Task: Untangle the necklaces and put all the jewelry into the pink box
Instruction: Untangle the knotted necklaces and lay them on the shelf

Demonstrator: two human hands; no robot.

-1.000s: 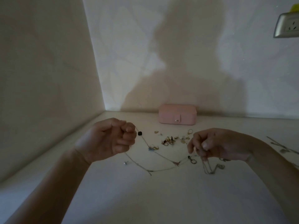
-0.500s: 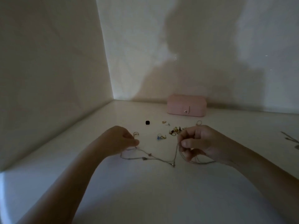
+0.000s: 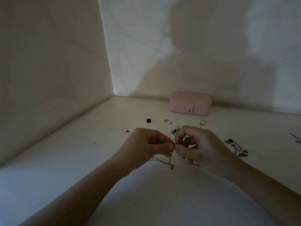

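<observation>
White tabletop — thin, looped necklace pinched between both hands.

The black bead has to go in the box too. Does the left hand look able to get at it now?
Probably, once free: the black bead lies on bare table beyond the left hand, nothing between, but that hand pinches the necklace.

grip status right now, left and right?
Left grip: closed, thumb and forefinger pinching the necklace chain.
Right grip: closed, pinching the necklace chain too, fingertips right against the left's.
</observation>
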